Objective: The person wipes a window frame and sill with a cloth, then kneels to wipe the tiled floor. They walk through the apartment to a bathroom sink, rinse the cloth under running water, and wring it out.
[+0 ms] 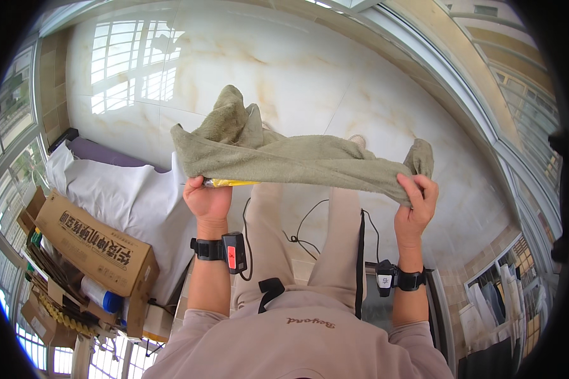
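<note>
An olive-green towel-like cloth (294,158) is stretched sideways between my two hands, above my legs. At its left end my left hand (208,199) grips the lower edge, with part of the fingers hidden behind the fabric. A yellow item in clear plastic (230,182) shows just below the cloth beside this hand; whether the hand holds it too, I cannot tell. My right hand (416,201) pinches the cloth's right end between thumb and fingers, and a folded end sticks up beyond it. Each wrist bears a black strap with a small device.
Cardboard boxes (95,244) and a blue-capped roll (102,294) are piled at the left, beside a white sheet (123,189) and a purple roll (109,154). Thin black cables (308,218) hang about my legs. Glossy marbled tiles (289,61) lie ahead, with windows along the sides.
</note>
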